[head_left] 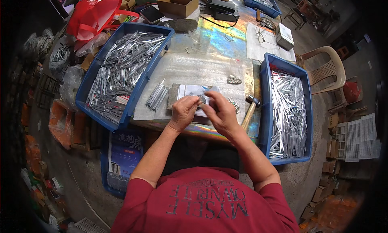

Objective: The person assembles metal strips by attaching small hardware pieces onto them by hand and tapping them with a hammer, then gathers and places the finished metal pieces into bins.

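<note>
Over a block point(173, 96) topped with white paper point(188, 90), my two hands meet. My left hand point(185, 112) is closed, its thumb and fingertips pinching a small shiny metal piece point(201, 99) whose kind I cannot make out. My right hand point(222, 113) comes in from the other side with curled fingers, its thumb by the same piece; what its fingertips grip is hidden. To the left of the block lies a bundle of thin silver rods point(157, 96). A small heap of metal bits point(233, 105) sits partly behind my right hand.
Blue bins of silver rods stand left point(97, 118) and right point(265, 111). A hammer point(249, 113) lies beside the right bin. Farther back are a clear bag of metal pieces point(234, 79), glasses point(262, 35), and a cardboard box point(178, 4). A plastic chair point(323, 71) stands at right.
</note>
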`<action>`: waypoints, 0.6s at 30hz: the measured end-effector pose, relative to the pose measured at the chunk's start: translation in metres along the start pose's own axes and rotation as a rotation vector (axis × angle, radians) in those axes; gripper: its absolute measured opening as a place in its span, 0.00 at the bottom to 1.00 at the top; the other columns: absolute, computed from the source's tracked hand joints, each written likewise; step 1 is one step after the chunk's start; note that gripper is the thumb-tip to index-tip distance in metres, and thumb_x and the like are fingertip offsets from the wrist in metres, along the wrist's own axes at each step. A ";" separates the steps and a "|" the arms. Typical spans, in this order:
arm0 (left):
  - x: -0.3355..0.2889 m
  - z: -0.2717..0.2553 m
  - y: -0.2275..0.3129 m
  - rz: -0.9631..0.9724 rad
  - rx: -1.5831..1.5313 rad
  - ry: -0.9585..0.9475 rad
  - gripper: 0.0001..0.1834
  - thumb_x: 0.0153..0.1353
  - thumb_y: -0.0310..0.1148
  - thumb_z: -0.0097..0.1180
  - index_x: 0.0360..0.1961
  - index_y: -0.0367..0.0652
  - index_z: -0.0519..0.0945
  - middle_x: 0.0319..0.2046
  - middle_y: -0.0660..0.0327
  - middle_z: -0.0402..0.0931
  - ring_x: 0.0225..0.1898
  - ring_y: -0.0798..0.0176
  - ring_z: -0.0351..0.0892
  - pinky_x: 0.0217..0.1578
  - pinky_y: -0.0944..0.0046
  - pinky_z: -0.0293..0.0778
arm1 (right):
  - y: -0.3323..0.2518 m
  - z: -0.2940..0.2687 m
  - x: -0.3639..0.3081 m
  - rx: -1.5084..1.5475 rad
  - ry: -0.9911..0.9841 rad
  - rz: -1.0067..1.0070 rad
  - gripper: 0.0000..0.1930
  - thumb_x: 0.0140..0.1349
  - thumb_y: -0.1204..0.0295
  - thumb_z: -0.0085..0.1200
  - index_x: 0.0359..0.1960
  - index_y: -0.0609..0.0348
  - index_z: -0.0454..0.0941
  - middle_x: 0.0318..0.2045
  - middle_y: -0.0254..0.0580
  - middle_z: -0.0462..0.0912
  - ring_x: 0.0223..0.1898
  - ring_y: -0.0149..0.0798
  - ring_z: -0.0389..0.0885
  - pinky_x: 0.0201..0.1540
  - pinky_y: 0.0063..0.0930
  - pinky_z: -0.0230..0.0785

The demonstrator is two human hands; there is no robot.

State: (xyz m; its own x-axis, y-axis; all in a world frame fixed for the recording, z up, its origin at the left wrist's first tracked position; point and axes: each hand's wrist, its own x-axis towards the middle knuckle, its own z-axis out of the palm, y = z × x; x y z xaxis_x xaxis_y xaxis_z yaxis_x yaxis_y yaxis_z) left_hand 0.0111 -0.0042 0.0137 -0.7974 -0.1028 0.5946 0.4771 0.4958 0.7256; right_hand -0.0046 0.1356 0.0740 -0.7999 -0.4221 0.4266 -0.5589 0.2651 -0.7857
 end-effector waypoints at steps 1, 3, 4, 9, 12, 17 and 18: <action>0.000 0.000 -0.001 0.002 -0.003 -0.002 0.03 0.47 0.26 0.53 0.23 0.39 0.73 0.20 0.56 0.72 0.23 0.57 0.72 0.22 0.65 0.67 | -0.004 0.002 0.011 -0.059 -0.045 -0.066 0.16 0.46 0.72 0.54 0.38 0.62 0.67 0.19 0.45 0.70 0.18 0.38 0.70 0.21 0.28 0.63; 0.000 0.001 -0.003 0.092 0.009 0.043 0.04 0.50 0.29 0.51 0.23 0.40 0.72 0.19 0.57 0.71 0.21 0.57 0.72 0.21 0.65 0.67 | 0.001 0.009 0.023 -0.060 -0.056 -0.114 0.11 0.46 0.73 0.53 0.32 0.61 0.68 0.19 0.45 0.71 0.19 0.42 0.71 0.21 0.32 0.63; -0.001 -0.002 -0.001 -0.007 0.096 -0.027 0.07 0.51 0.32 0.49 0.22 0.40 0.72 0.18 0.57 0.71 0.20 0.58 0.72 0.21 0.65 0.66 | 0.011 0.013 0.025 -0.102 -0.067 -0.201 0.09 0.45 0.74 0.52 0.28 0.61 0.68 0.18 0.44 0.69 0.19 0.43 0.70 0.20 0.33 0.62; -0.002 0.002 -0.004 -0.074 -0.027 -0.018 0.07 0.50 0.31 0.51 0.21 0.39 0.73 0.17 0.58 0.71 0.20 0.59 0.72 0.21 0.66 0.67 | 0.024 0.022 0.013 -0.247 0.043 -0.398 0.05 0.44 0.78 0.48 0.20 0.59 0.64 0.14 0.42 0.65 0.17 0.43 0.69 0.18 0.31 0.61; -0.004 0.006 -0.006 -0.077 -0.035 0.076 0.02 0.45 0.25 0.52 0.23 0.39 0.74 0.20 0.57 0.73 0.23 0.58 0.74 0.23 0.67 0.68 | 0.022 0.029 -0.001 -0.220 0.127 -0.475 0.06 0.43 0.80 0.48 0.26 0.64 0.67 0.17 0.43 0.68 0.18 0.42 0.70 0.19 0.29 0.63; -0.005 0.010 -0.007 -0.098 -0.028 0.072 0.04 0.44 0.21 0.51 0.23 0.39 0.74 0.20 0.57 0.73 0.23 0.59 0.74 0.23 0.67 0.69 | 0.030 0.031 -0.026 -0.247 0.151 -0.459 0.15 0.42 0.83 0.51 0.37 0.68 0.70 0.25 0.49 0.74 0.25 0.43 0.75 0.24 0.27 0.69; -0.005 0.011 -0.006 -0.104 -0.038 0.092 0.04 0.44 0.21 0.51 0.23 0.39 0.74 0.20 0.58 0.73 0.22 0.59 0.74 0.23 0.67 0.69 | 0.029 0.030 -0.030 -0.243 0.072 -0.399 0.17 0.42 0.82 0.52 0.39 0.67 0.69 0.29 0.51 0.74 0.29 0.44 0.75 0.28 0.30 0.69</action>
State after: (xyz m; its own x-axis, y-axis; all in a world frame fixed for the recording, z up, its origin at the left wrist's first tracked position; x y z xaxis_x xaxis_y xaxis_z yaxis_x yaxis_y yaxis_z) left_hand 0.0081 0.0026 0.0027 -0.8070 -0.2311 0.5435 0.4088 0.4457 0.7964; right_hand 0.0099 0.1298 0.0247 -0.5201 -0.4734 0.7109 -0.8541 0.2933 -0.4296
